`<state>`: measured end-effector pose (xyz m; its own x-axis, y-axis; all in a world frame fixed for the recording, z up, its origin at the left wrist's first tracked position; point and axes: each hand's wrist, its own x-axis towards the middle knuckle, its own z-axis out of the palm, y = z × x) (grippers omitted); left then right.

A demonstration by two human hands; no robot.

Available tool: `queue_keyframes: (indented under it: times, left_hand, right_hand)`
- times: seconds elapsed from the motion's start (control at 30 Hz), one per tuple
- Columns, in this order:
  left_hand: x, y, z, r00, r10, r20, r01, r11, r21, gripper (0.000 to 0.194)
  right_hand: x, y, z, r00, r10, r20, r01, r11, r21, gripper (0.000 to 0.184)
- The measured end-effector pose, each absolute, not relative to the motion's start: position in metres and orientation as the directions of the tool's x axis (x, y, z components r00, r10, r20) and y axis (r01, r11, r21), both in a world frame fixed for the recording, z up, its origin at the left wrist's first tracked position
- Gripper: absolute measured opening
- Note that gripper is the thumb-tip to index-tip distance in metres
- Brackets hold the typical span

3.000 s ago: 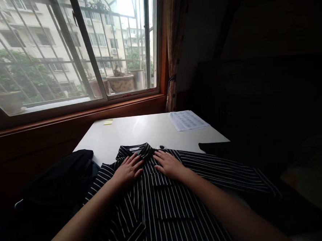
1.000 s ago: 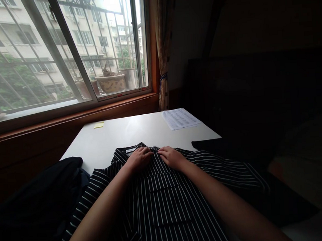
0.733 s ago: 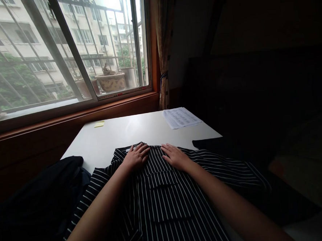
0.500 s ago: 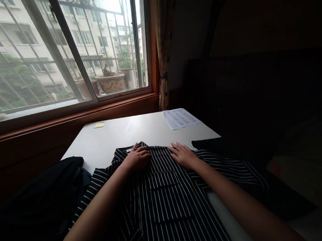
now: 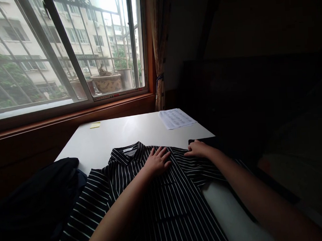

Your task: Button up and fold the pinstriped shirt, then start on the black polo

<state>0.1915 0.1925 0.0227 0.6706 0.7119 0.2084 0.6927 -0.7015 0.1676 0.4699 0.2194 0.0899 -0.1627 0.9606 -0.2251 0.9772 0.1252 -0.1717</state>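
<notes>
Both hands have moved toward 3 o'clock: the left hand [image 5: 156,162] has left the collar [image 5: 129,153], and the right hand [image 5: 199,148] has gone out to the sleeve [image 5: 199,167]. The striped shirt [image 5: 168,203] lies spread on the white counter [image 5: 134,129]. The left hand is open, fingers spread on the shirt just beside the collar. The right hand's fingers are bent at the top of the sleeve; whether its grip is closed on the cloth, one cannot tell. From the collar, a yellow note [image 5: 95,125] is near 11 o'clock, papers [image 5: 177,118] at 2, and dark clothes [image 5: 40,200] at 8.
</notes>
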Motion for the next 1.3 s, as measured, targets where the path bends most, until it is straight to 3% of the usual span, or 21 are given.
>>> queue_keyframes:
  times: [0.13, 0.3, 0.43, 0.5, 0.73, 0.9, 1.0, 1.13, 1.3]
  left_hand:
    - [0.189, 0.193, 0.021, 0.664, 0.726, 0.181, 0.704, -0.688, 0.177, 0.057]
    - [0.188, 0.192, 0.023, 0.664, 0.733, 0.151, 0.710, -0.681, 0.179, 0.058]
    - [0.188, 0.191, 0.025, 0.666, 0.734, 0.133, 0.713, -0.679, 0.176, 0.059]
    - [0.188, 0.190, 0.026, 0.667, 0.734, 0.127, 0.714, -0.679, 0.171, 0.059]
    - [0.189, 0.188, 0.031, 0.668, 0.736, 0.114, 0.720, -0.677, 0.151, 0.059]
    - [0.190, 0.187, 0.032, 0.668, 0.737, 0.104, 0.724, -0.676, 0.140, 0.059]
    - [0.191, 0.186, 0.032, 0.648, 0.755, 0.098, 0.743, -0.655, 0.135, 0.058]
    - [0.196, 0.187, 0.030, 0.563, 0.821, 0.095, 0.810, -0.571, 0.131, 0.061]
    - [0.205, 0.189, 0.025, 0.469, 0.879, 0.084, 0.870, -0.476, 0.130, 0.065]
  right_hand:
    - [0.485, 0.218, 0.114, -0.226, 0.907, -0.355, 0.940, 0.106, -0.326, 0.033]
    - [0.519, 0.206, 0.139, -0.236, 0.848, -0.475, 0.894, -0.003, -0.449, 0.038]
    - [0.562, 0.185, 0.143, -0.218, 0.686, -0.694, 0.786, -0.298, -0.541, 0.038]
    - [0.586, 0.173, 0.143, -0.220, 0.641, -0.735, 0.688, -0.432, -0.583, 0.034]
    - [0.652, 0.151, 0.146, -0.116, 0.747, -0.655, 0.559, -0.496, -0.665, 0.022]
    - [0.660, 0.175, 0.141, 0.047, 0.933, -0.358, 0.617, -0.309, -0.724, 0.036]
    - [0.658, 0.192, 0.136, 0.080, 0.970, -0.231, 0.622, -0.230, -0.748, 0.045]
    - [0.660, 0.201, 0.129, 0.148, 0.966, -0.210, 0.607, -0.256, -0.752, 0.051]
    - [0.666, 0.193, 0.113, 0.214, 0.949, -0.233, 0.623, -0.316, -0.715, 0.037]
